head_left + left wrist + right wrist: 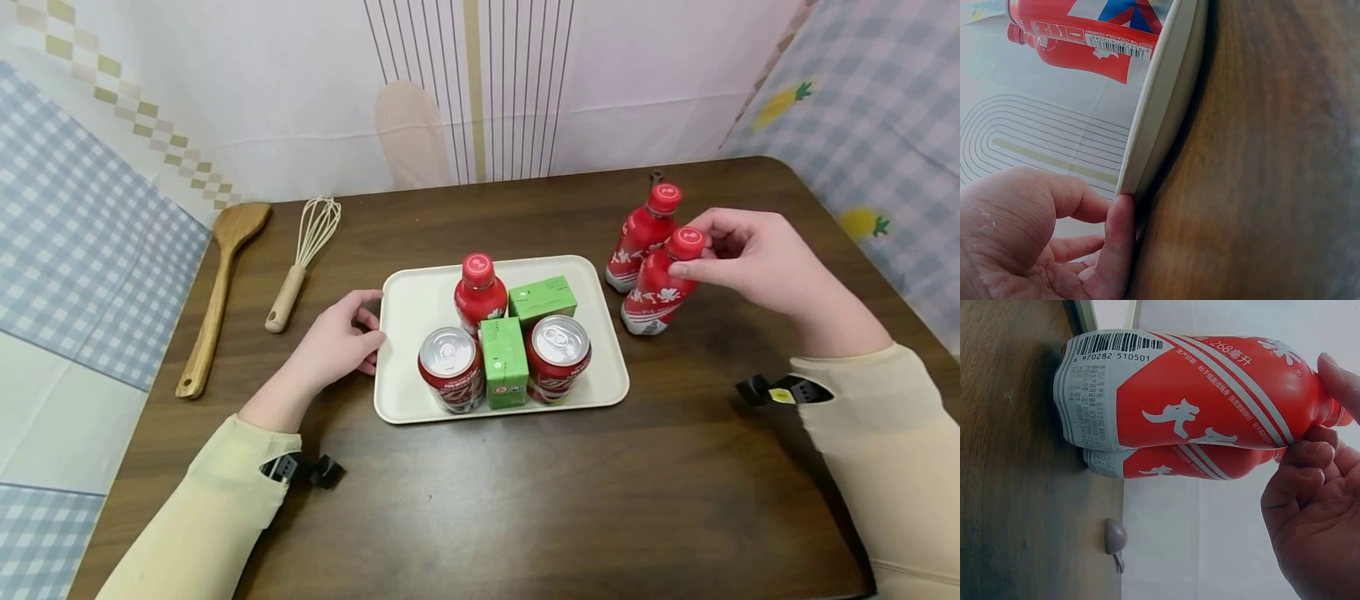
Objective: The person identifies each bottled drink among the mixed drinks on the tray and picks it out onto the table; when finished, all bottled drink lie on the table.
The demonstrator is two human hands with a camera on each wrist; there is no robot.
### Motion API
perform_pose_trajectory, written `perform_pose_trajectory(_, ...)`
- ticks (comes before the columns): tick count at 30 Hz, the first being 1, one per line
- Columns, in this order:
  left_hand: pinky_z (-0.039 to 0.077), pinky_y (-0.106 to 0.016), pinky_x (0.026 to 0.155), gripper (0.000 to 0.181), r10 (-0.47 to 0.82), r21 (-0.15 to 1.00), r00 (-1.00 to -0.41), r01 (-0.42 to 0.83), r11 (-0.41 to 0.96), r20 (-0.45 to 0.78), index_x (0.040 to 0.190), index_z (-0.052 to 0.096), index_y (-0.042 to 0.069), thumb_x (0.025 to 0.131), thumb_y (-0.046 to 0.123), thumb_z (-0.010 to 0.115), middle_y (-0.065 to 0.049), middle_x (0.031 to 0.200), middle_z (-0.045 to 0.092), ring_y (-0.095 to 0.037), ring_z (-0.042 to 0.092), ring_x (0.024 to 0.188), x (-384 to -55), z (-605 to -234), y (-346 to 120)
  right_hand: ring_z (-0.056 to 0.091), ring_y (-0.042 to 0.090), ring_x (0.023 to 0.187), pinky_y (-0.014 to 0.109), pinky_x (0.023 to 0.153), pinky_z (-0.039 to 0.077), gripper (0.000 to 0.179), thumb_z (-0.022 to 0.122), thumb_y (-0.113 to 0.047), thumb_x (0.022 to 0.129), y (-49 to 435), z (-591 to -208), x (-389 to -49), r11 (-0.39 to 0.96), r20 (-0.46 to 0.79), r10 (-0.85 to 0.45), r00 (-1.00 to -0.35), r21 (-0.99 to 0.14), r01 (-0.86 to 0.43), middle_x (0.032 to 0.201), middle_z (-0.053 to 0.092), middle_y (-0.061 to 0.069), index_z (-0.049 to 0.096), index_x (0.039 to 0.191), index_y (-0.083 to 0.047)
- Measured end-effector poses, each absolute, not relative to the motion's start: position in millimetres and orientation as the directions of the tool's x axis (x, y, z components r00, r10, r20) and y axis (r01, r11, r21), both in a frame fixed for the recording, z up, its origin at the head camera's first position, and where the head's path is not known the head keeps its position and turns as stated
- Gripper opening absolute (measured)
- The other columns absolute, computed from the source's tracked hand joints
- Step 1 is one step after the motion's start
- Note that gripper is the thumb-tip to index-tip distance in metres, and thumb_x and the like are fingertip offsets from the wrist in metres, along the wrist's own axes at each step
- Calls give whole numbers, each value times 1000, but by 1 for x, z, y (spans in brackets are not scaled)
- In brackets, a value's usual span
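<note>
My right hand [757, 258] pinches the neck of the nearer red drink bottle [660, 287], which stands close beside a second red bottle [637, 242]. Their printed labels face the right wrist view, where the front bottle [1204, 394] partly covers the other [1191, 462]. At the cream tray's [408, 292] left edge, my left hand [337, 337] holds the rim between thumb and finger. On the tray are a third red bottle [480, 296], two red soda cans with silver tops [448, 354] and two green cartons [505, 367], one of them behind the other.
A wooden spatula [217, 300] and a whisk [300, 267] lie left of the tray on the dark wooden table [465, 508]. Behind the bottles, the right wrist view shows a small grey scoop-like utensil [1115, 536]. Patterned cloth [300, 92] borders the table's back and sides.
</note>
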State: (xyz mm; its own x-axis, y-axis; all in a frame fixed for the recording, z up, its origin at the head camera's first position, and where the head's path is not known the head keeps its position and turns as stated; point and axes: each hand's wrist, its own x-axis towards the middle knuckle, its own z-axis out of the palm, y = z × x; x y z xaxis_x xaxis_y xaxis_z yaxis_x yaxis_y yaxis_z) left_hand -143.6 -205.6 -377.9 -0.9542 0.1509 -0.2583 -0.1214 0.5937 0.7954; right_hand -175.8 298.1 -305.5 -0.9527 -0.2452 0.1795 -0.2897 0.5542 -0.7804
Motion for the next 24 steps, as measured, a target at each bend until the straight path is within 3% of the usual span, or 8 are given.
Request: perform_pose_trajectory(24,65,-37,61,63,152,799,-955,-120,589,-255,154,38,8,94,4,56,-18,112,53,-22,67,68,-144,-379,-207,61,13,70,20,58,52,23,81,-5,86,301,-306,-179,557,155,-307,-939,-771,-309,88,71,-6,73,107,-8)
